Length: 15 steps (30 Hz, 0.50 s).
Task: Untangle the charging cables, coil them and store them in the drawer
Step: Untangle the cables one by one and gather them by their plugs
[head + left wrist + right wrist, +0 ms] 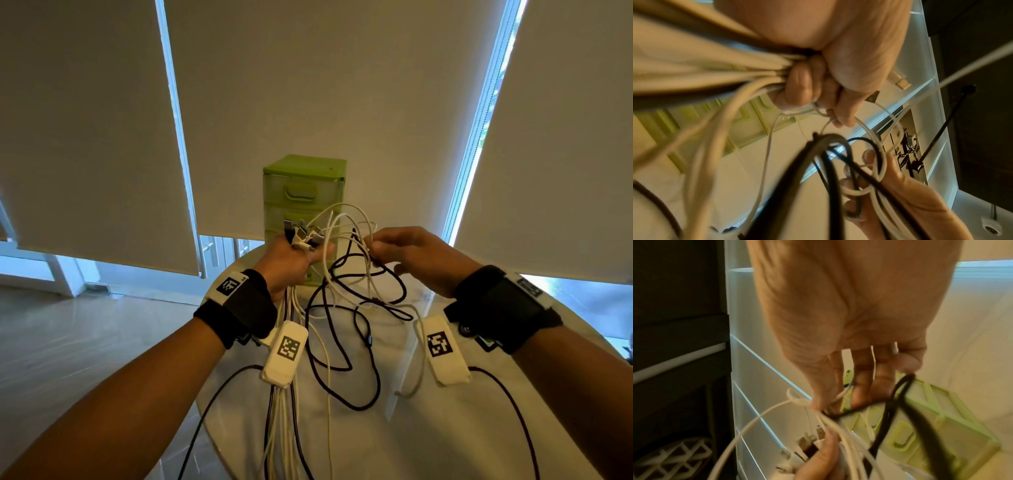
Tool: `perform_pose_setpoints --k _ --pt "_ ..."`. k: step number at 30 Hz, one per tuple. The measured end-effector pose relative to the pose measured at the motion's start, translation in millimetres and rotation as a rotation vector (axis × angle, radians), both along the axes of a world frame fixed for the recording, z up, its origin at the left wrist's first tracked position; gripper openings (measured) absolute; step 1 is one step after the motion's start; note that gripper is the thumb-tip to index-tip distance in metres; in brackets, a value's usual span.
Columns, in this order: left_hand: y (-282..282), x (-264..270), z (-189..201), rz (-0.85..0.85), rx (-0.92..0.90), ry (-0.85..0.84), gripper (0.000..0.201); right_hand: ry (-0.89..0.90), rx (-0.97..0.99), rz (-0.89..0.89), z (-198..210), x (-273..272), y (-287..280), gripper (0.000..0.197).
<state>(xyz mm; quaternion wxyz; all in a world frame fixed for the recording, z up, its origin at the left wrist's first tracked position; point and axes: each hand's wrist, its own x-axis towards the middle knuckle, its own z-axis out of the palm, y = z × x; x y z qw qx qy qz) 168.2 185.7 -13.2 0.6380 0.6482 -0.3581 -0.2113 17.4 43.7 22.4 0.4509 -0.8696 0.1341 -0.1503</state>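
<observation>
A tangle of white and black charging cables (346, 308) hangs over the round white table (455, 428). My left hand (294, 260) grips a bunch of them in its fist, the plug ends (303, 233) sticking up above it; in the left wrist view the curled fingers (803, 87) clamp the white cables (715, 78). My right hand (404, 253) pinches white and black strands at the tangle's right side; the right wrist view shows its fingers (863, 382) hooked through a black loop (894, 395). The green drawer unit (305, 192) stands behind the hands, drawers closed.
The table's far edge lies just behind the drawer unit. Roller blinds (308, 85) cover the windows beyond. Wooden floor (85, 342) shows at the left. Black wires (212, 411) run from the wrist cameras down past the table's near edge.
</observation>
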Motion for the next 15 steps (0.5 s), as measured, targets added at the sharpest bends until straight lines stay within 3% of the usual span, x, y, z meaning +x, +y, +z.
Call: perform_pose_setpoints --k 2,5,7,9,13,15 --pt "-2.0 -1.5 -1.1 -0.008 -0.011 -0.016 0.01 0.046 0.045 0.035 1.6 0.0 0.1 0.013" --pt "-4.0 -3.0 -2.4 0.047 -0.068 -0.024 0.023 0.06 0.231 0.092 2.0 0.2 -1.6 0.01" --pt "-2.1 -0.8 -4.0 0.078 -0.103 0.008 0.032 0.018 0.354 0.05 1.6 -1.7 -4.5 0.006" --pt "3.1 2.1 -7.3 0.078 -0.089 0.031 0.028 -0.025 0.467 -0.025 -1.2 -4.7 -8.2 0.008" --pt "12.4 0.9 -17.1 -0.035 0.008 0.129 0.011 -0.133 0.593 -0.108 -9.3 -7.2 -7.7 0.011" --pt "12.9 -1.3 -22.3 -0.132 0.043 0.184 0.02 -0.214 0.667 -0.152 -12.9 -4.9 -3.7 0.012"
